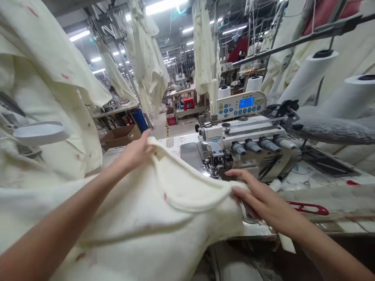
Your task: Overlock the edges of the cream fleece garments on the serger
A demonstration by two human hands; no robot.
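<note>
A cream garment [140,203] with a ribbed neckband and a few reddish marks is stretched between my hands. My left hand [143,150] grips the far left end of the neck opening, fingers closed over the fabric. At the right end of the neckband, my right hand [249,191] holds the edge between thumb and fingers, with the index finger reaching out above it. Just beyond that hand stands a white overlock sewing machine [213,134], its needle area lit. The neckband lies in front of the presser foot, apart from it. The garment's lower part hangs over the table edge.
Red thread snips [310,208] lie on the table at right. Large white thread cones [310,74] stand behind the machine, near its control panel [241,105]. Cream garments [43,78] hang at left. A cardboard box [121,136] sits beyond my left hand.
</note>
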